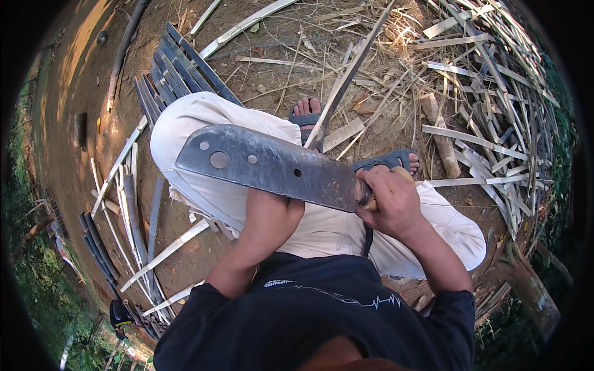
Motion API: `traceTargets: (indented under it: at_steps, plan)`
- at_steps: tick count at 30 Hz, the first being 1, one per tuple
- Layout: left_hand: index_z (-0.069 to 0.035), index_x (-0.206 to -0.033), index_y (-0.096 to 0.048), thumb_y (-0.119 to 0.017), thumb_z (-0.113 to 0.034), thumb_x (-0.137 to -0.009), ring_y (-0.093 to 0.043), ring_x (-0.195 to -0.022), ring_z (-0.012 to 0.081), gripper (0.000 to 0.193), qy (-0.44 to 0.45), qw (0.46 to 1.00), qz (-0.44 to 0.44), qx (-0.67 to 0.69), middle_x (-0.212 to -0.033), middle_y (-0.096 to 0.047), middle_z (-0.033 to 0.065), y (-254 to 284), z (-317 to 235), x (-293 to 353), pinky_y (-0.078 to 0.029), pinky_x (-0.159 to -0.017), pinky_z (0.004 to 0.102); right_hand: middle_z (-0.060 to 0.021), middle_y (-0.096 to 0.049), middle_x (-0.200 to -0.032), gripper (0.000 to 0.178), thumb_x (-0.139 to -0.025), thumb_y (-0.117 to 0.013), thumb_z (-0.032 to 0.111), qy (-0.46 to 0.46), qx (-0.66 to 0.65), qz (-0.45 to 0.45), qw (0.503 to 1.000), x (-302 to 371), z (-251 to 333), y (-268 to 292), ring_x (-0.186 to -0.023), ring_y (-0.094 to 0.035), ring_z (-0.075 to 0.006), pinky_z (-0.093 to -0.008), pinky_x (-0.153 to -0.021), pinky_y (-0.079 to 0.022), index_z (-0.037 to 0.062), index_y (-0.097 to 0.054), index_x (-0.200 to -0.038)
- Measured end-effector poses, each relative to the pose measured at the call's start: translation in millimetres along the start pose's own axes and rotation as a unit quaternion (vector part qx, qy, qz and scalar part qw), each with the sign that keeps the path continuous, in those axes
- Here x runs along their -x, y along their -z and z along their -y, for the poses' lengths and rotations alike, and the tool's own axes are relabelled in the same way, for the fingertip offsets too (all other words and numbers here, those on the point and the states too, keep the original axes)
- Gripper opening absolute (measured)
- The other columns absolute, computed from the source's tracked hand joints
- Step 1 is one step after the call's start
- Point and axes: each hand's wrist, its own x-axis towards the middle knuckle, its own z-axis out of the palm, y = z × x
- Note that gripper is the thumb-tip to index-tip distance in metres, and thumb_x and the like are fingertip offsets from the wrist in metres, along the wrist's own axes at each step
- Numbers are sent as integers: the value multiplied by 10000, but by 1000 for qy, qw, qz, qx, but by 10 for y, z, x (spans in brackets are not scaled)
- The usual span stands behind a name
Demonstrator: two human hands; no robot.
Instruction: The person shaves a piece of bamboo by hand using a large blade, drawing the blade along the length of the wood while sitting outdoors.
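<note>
A broad, dark machete (266,164) with several round holes in its blade lies across the view above my lap, its tip to the left. My right hand (393,201) is closed round its wooden handle. Behind the blade's lower edge, my left hand (272,216) is curled, its fingers mostly hidden. A long split bamboo strip (349,74) runs from the far right of middle down behind the blade, in line with my left hand, which seems to grip its near end. The blade covers where hand and strip meet.
A large heap of split bamboo strips (495,130) lies at right, beside a short log (439,136). Dark bamboo slats (179,71) stand beyond my left knee. More strips (133,216) lie at left. Straw-like shavings (334,37) cover the far ground. My sandalled feet are in front.
</note>
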Motion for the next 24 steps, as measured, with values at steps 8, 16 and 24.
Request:
traceTargets:
  at_steps: [8, 16, 24]
  plan:
    - [57, -1036, -646, -630, 21, -873, -670, -605, 278, 167, 53, 997, -27, 44, -707, -655, 179, -72, -186, 1, -478, -573, 326, -135, -634, -788, 459, -609, -809, 69, -83, 52, 30, 995, 23, -75, 149, -713, -641, -345, -402, -638, -501, 43, -592, -1013]
    - [44, -1164, -622, -622, -34, -923, -682, -624, 289, 254, 101, 993, 7, 59, -806, -684, 191, 32, -290, -1, -492, -548, 346, -163, -629, -748, 303, -717, -757, 94, -169, 57, -4, 984, -20, -429, 184, -680, -644, -352, -407, -572, -499, 47, -593, -967]
    - [43, -1132, -643, -601, -96, -963, -395, -517, 48, 222, 146, 988, 6, 57, -561, -460, 5, 218, -293, 169, -328, -485, 252, -138, -626, -736, 242, -735, -742, 126, -200, 136, 18, 970, -265, -1011, 319, -679, -647, -370, -446, -569, -500, 67, -572, -897]
